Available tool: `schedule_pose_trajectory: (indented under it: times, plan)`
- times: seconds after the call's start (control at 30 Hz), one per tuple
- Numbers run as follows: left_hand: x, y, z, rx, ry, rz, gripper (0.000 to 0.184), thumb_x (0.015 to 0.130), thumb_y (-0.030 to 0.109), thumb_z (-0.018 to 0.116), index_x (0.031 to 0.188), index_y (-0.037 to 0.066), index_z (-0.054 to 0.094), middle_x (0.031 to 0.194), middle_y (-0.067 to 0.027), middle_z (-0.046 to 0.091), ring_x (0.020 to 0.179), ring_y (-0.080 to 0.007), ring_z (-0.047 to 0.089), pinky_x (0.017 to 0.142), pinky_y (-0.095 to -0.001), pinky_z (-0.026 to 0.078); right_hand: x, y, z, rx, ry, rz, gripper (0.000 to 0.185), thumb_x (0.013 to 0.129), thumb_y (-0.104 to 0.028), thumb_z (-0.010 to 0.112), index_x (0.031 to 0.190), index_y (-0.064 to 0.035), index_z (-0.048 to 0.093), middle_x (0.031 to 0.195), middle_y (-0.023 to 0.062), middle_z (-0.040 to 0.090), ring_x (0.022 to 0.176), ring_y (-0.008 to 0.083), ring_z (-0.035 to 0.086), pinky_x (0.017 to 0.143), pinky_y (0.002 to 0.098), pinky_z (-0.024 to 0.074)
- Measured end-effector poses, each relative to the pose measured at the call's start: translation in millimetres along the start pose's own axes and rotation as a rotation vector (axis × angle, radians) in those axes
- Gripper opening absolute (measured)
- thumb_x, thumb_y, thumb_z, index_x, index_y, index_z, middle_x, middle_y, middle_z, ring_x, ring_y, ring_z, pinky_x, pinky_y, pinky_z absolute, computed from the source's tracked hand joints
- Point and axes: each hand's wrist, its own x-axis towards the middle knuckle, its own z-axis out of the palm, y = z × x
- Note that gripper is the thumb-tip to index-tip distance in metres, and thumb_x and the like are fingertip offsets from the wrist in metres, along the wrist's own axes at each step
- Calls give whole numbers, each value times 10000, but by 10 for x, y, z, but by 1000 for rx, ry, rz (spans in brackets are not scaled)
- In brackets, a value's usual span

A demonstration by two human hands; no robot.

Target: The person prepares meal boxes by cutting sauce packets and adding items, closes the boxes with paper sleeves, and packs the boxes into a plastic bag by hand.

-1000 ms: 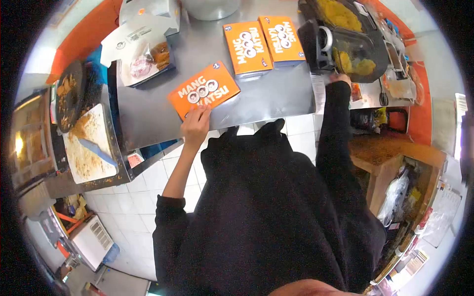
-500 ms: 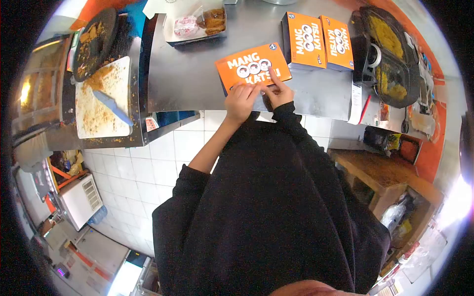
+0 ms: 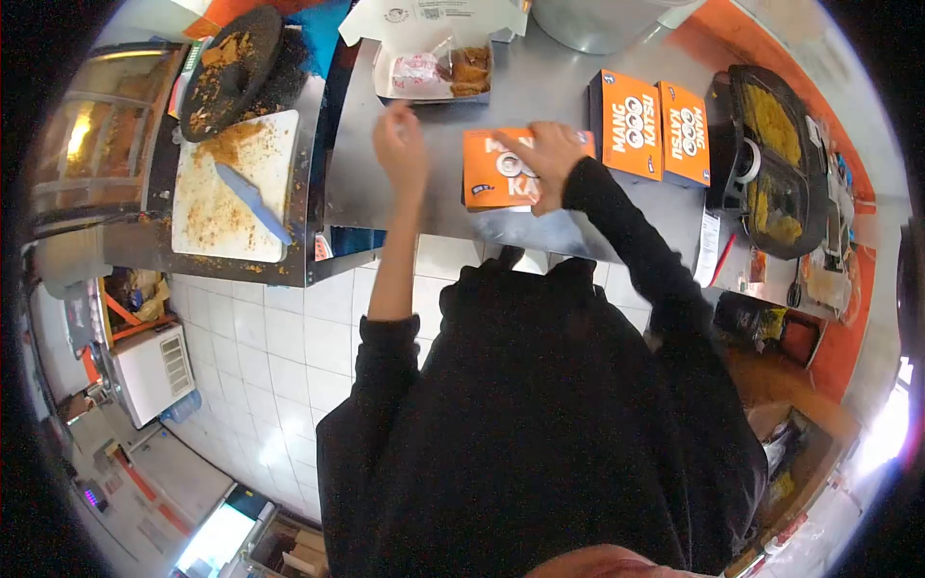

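Lying on the steel table [image 3: 385,188], close to its front edge, the closed orange box [image 3: 487,175] shows its printed top, partly covered by the right hand [image 3: 551,162]. This hand grips the box at its right part, with the thumb laid over the top and the other fingers toward the far right corner; their exact contact is blurred. The left hand [image 3: 400,149] is to the left of the box and apart from it, with the fingers loosely bent and nothing seen inside them. Its fingertips are very near the front wall of the open box [image 3: 429,97], but I cannot tell if they touch it. The open box stands behind and to the left of the closed one, its lid [image 3: 438,21] raised at the back, and it contains a wrapped bundle [image 3: 416,69] on the left and brown fried food [image 3: 470,64] on the right. To the right of the right hand, two upper-printed orange boxes [image 3: 628,125] are side by side, and after them comes a black container [image 3: 812,169] with yellow food [image 3: 773,125] in it. A large metal vessel [image 3: 599,24] is at the far side of the table. Farther to the left, a blue knife [image 3: 252,200] lies on a white cutting board [image 3: 198,207] with brown crumbs, beside a dark round pan [image 3: 262,48].
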Motion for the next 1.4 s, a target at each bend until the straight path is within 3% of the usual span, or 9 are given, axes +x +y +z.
schedule_pose_trajectory:
  times: [0.2,0.33,0.47,0.7,0.8,0.93,1.1,1.2,1.4]
  plan:
    - [961,-605,141,416,-69,-153,430,776,275,516,1062,-43,469,936,-230,558,936,-345,524,818,-407,403,-914,729,-473,266,611,277,1048,444,-334,745,1277,51,239,1061,207,474,947,353,454,851,386,349]
    - [1063,-857,175,724,-250,-214,379,772,265,475,1027,-14,508,940,-232,567,901,-385,537,803,-431,411,-1084,1566,-611,-66,454,1159,983,510,-577,668,1322,-294,191,1119,252,433,1026,392,442,838,498,357]
    - [722,-1049,66,649,-231,-103,278,773,164,468,967,-22,537,914,-218,568,860,-390,526,763,-457,404,-883,2026,-185,53,147,1454,1019,516,-615,657,1332,-304,132,1248,234,311,1153,348,333,907,487,286]
    - [-795,-130,-363,468,-43,-310,239,762,116,472,922,-59,503,833,-244,521,807,-404,487,745,-443,368,-625,1488,-142,75,766,191,990,543,-354,774,1269,40,230,1220,231,372,1148,363,344,949,382,298]
    - [-1325,231,-155,136,156,-287,491,770,60,491,1184,-75,263,1082,-222,352,1023,-333,373,878,-411,287,-136,485,-253,324,837,9,927,522,-211,772,1284,-59,267,1100,174,478,1012,344,444,870,374,364]
    - [-1412,176,-82,327,404,112,473,790,115,515,1172,-53,291,1147,-222,255,1133,-364,232,919,-493,220,14,306,57,539,365,19,480,587,-111,680,1055,-179,596,843,88,529,827,248,495,743,322,410]
    - [-1105,307,-618,565,29,456,328,778,200,574,1097,137,532,1301,-202,253,1240,-399,157,975,-536,142,-272,141,586,349,694,-212,302,617,-110,636,895,-223,673,1025,125,503,958,282,495,799,290,392]
    - [-906,255,-659,582,-580,261,386,792,147,539,1173,180,486,1342,-170,254,1231,-402,209,994,-506,158,-254,57,912,679,744,-102,289,681,-99,581,942,-199,656,1240,148,395,1122,319,412,898,326,358]
    - [-928,239,-448,-317,-435,-215,360,820,71,440,1178,90,458,1265,-118,391,1161,-237,366,968,-311,273,-142,-11,965,1125,584,203,345,789,-79,464,1116,-153,547,1197,153,470,1097,230,471,894,277,374]
